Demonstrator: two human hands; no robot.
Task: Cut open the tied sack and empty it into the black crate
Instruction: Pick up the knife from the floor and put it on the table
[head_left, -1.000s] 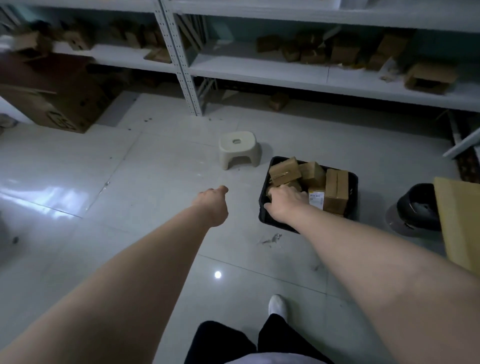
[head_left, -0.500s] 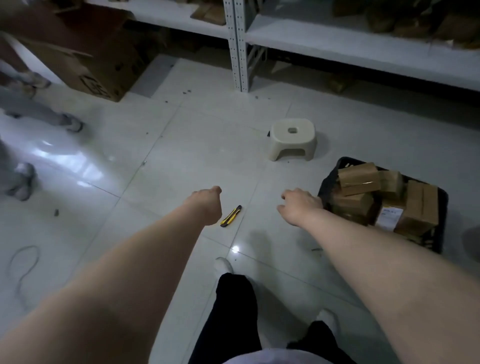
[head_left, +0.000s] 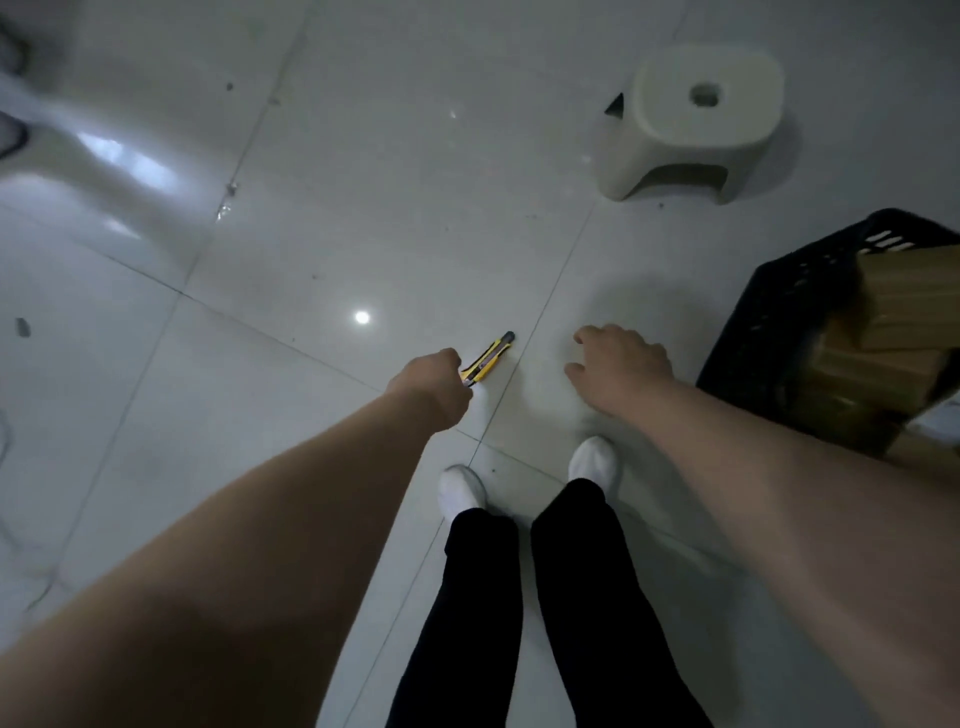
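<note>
Left hand (head_left: 432, 388), curled, covers the near end of the utility knife (head_left: 489, 357); I cannot confirm grip. Knife axis runs forward-right, away from the wrist.

Floor (head_left: 311, 234): pale grey-white glossy tiles, thin dark grout lines, scattered dark specks, bright white light spots, broader whitish glare at upper left.
Utility knife (head_left: 488, 358): yellow body, black stripes, dark grey tip.
Stool (head_left: 696, 119): plain cream.
Crate (head_left: 779, 322): black, walls in slotted grid pattern.
Boxes (head_left: 893, 332) in crate: plain brown cardboard.
Trousers (head_left: 587, 597): solid black.
Shoes (head_left: 460, 491): white.
</note>
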